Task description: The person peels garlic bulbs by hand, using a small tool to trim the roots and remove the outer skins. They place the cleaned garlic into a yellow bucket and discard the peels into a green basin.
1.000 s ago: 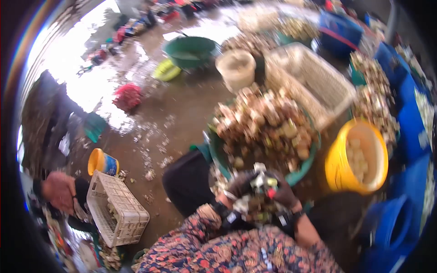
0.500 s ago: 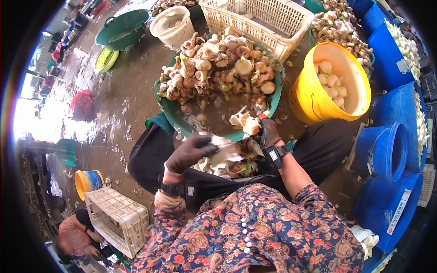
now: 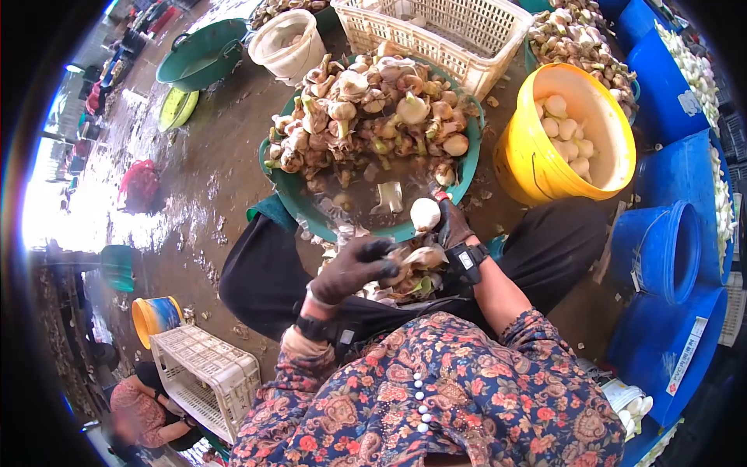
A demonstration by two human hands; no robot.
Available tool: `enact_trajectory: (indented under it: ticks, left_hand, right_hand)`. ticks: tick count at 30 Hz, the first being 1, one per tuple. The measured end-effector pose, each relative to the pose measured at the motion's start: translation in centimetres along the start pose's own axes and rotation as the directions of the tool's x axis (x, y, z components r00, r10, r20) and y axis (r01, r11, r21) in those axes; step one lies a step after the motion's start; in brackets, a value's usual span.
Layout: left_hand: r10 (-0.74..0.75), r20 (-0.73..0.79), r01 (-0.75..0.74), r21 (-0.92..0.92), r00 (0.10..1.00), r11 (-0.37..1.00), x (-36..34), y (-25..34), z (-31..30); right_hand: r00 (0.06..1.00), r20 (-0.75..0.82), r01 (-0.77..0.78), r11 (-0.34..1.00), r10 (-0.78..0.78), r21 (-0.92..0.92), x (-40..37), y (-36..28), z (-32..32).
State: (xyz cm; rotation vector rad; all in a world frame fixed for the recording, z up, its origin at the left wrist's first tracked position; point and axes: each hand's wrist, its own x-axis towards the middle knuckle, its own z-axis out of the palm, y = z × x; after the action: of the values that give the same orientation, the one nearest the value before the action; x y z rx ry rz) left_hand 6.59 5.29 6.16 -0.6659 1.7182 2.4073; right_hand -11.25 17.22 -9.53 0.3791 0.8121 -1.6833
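My right hand [image 3: 455, 227], in a dark glove, grips a bare white garlic bulb [image 3: 425, 214] over the near rim of a green basin [image 3: 284, 194]. Something small and red shows by its fingertips; I cannot make out what it is. My left hand [image 3: 350, 271], also gloved, is curled lower and to the left, with loose garlic skin [image 3: 408, 267] at its fingertips. Heaped in the basin are unpeeled garlic bulbs [image 3: 366, 109], and a pale piece of skin [image 3: 388, 198] lies nearer me. More peelings [image 3: 385, 294] gather between my legs.
Right of the basin stands a yellow bucket [image 3: 513, 156] with peeled bulbs. A cream crate [image 3: 482, 74] and a white bucket [image 3: 284, 58] are behind it. Blue buckets [image 3: 650, 249] line the right side. At lower left, a person [image 3: 144, 409] is beside another crate [image 3: 210, 366].
The bulb in my right hand has gone from ragged and skin-covered to smooth and white. My left hand has moved slightly right and down. A pale skin piece now lies in the basin.
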Motion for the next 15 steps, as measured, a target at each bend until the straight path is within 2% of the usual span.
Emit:
enact_trajectory:
  ticks: [2,3,4,5,6,7,8,9,10,11,12,13,14,15]
  left_hand:
    - [-0.057,0.069,0.054,0.036,0.996,0.998,-1.4,1.9,-1.6]
    - [-0.151,0.072,0.139,0.156,0.986,0.978,-1.6,3.3,-1.7]
    - [-0.149,0.069,0.137,0.157,0.986,0.978,-0.8,2.4,-2.0]
    - [-0.026,-0.033,0.038,0.444,0.999,0.895,0.5,0.5,-2.3]
    - [0.119,-0.093,-0.021,0.696,0.989,0.718,1.6,-0.6,-2.2]
    - [0.224,-0.174,-0.018,0.75,0.959,0.661,2.3,-0.8,-1.4]
    - [0.381,-0.203,-0.114,0.739,0.902,0.664,3.2,-2.0,-0.9]
    - [0.458,-0.23,-0.133,0.763,0.858,0.633,3.9,-2.3,0.0]
    - [0.532,-0.253,-0.149,0.785,0.808,0.601,4.5,-2.6,0.8]
    - [0.532,-0.255,-0.151,0.783,0.807,0.604,4.9,-2.9,1.0]
    - [0.593,-0.188,-0.188,0.837,0.783,0.514,5.2,-3.1,1.3]
    - [0.645,-0.117,-0.22,0.882,0.755,0.417,5.3,-3.3,1.3]
    - [0.644,-0.118,-0.219,0.881,0.756,0.419,5.3,-3.5,1.2]
    - [0.608,-0.056,-0.204,0.915,0.792,0.349,5.1,-3.5,1.0]
  right_hand:
    - [0.998,0.058,0.028,0.993,-0.035,0.112,0.7,0.0,-0.8]
    - [0.998,0.058,0.029,0.993,-0.036,0.111,0.2,-0.1,-0.2]
    - [1.0,0.027,-0.009,0.984,0.004,0.177,-0.6,-0.1,0.9]
    - [0.999,0.001,-0.046,0.969,0.047,0.243,-1.0,0.0,1.9]
    - [0.999,0.007,-0.051,0.969,0.051,0.243,-0.8,0.4,1.8]
    - [0.99,0.097,-0.125,0.949,0.101,0.289,-0.4,0.9,1.1]
    - [0.972,0.188,-0.198,0.924,0.142,0.326,-0.1,1.3,0.4]
    - [0.889,0.409,-0.34,0.898,0.209,0.28,0.4,1.9,-1.2]
    - [0.889,0.407,-0.34,0.898,0.21,0.278,-0.3,1.9,-0.1]
    - [0.948,0.258,-0.24,0.951,0.186,0.195,-0.9,2.0,1.2]
    - [0.984,0.108,-0.149,0.984,0.139,0.095,-1.4,2.1,2.0]
    - [0.973,0.143,0.221,0.918,-0.183,-0.329,-0.4,3.5,0.5]
    - [0.973,0.141,0.22,0.918,-0.182,-0.329,-0.1,3.8,0.1]
    - [0.84,0.337,0.543,0.646,-0.426,-0.536,-0.2,3.9,0.1]
